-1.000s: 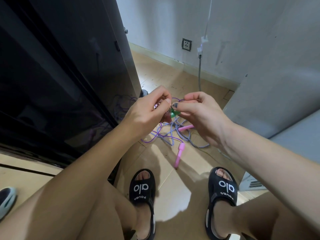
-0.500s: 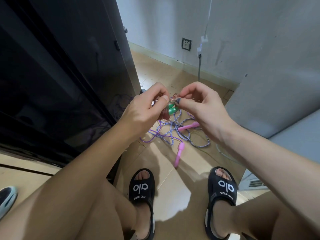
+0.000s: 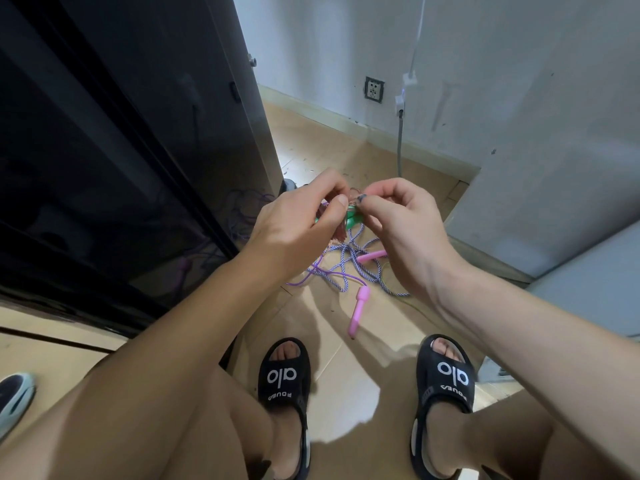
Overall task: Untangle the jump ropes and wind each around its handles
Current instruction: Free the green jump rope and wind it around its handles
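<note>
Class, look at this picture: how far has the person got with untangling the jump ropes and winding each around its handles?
Done: nothing looks wound yet. In hand: the left hand and right hand pinch at a small bundle with green handles, seemingly picking at a knot. Left: the blue-white rope and thin purple rope lie tangled on the floor with two pink handles, loose.

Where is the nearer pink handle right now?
In the head view, the pink handle lies on the floor, centre, ahead of the sandals, below the right hand.
</note>
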Available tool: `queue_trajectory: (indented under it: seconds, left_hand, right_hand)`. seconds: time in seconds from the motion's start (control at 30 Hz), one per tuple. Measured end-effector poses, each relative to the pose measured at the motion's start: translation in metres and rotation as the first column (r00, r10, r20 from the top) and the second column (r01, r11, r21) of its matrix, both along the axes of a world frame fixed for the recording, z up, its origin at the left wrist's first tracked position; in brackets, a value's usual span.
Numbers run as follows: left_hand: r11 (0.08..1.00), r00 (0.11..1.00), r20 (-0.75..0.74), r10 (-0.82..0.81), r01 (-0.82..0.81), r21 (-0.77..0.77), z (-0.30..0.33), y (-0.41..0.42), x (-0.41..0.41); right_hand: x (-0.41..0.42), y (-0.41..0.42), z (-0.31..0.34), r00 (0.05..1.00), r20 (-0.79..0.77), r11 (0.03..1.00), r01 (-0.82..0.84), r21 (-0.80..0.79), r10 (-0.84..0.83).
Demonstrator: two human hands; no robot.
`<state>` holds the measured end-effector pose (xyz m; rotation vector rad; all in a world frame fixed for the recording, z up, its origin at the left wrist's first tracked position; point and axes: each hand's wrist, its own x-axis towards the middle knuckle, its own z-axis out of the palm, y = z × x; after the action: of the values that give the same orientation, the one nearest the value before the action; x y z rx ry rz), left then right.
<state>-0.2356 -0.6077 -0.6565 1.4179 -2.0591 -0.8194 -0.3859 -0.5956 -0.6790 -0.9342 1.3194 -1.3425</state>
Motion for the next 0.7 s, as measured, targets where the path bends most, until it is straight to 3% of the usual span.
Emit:
queue_trajectory:
  seconds: [0.1,0.2,0.43,0.57,0.7]
  left_hand:
    - [0.997,0.995,0.092,0.036,-0.028,-0.078,0.002,0.002,-0.006]
    - [0.988,0.988,0.136,0.072,-0.052,-0.148,0.001,0.002,-0.009]
    - [0.972,0.973,0.202,0.112,-0.064,-0.227,-0.002,0.000,-0.015]
    - [0.984,0.991,0.064,0.120,-0.110,-0.139,0.000,0.002,-0.015]
    - [0.990,0.986,-0.120,0.112,-0.121,-0.073,-0.001,-0.001,-0.011]
  right_hand:
    - [0.005,0.001,-0.003,0.996,0.033,0.997,0.082,0.003,-0.082]
    - [0.009,0.002,-0.005,0.983,-0.039,0.984,0.178,0.024,-0.177]
    - [0.012,0.005,-0.001,0.980,-0.117,0.985,0.168,0.035,-0.163]
    - [0.010,0.005,0.004,0.988,-0.105,0.991,0.121,0.059,-0.114]
    - [0.010,0.008,0.007,0.970,-0.213,0.988,0.096,-0.119,-0.120]
